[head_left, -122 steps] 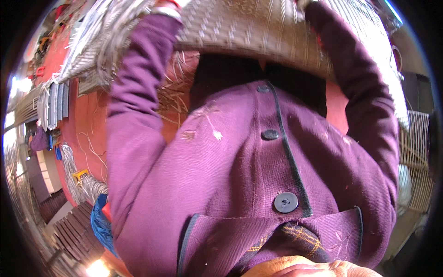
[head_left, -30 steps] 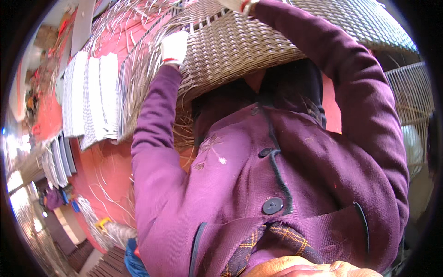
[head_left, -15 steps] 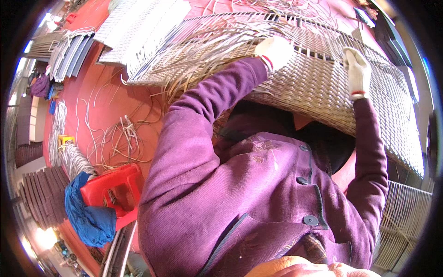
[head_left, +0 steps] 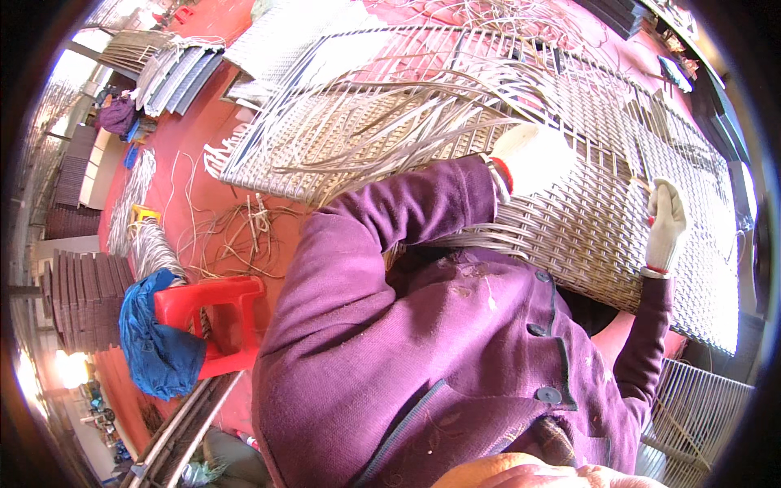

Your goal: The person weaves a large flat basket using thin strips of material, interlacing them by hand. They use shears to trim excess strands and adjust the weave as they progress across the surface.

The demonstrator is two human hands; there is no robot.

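Both gloved hands are sitting lower on the woven panel (head_left: 586,220) than half a second ago, and the panel itself is tipping flatter and spreading wider across the view. The left hand (head_left: 533,156) — in a white glove with a red cuff — is pressing palm-down on the weave, its fingers curled together into a loose fist; whether it is pinching a strand I cannot tell. The right hand (head_left: 667,220), gloved the same, is lying with fingers together against the panel's surface near a thin stick. Loose pale strands (head_left: 407,122) are fanning out from the unwoven end of the panel. Purple sleeves are running down to a purple buttoned jacket (head_left: 455,358). Off to the left, a red plastic stool (head_left: 215,305) is standing on the red floor (head_left: 195,146) with a blue cloth (head_left: 159,346) draped beside it.
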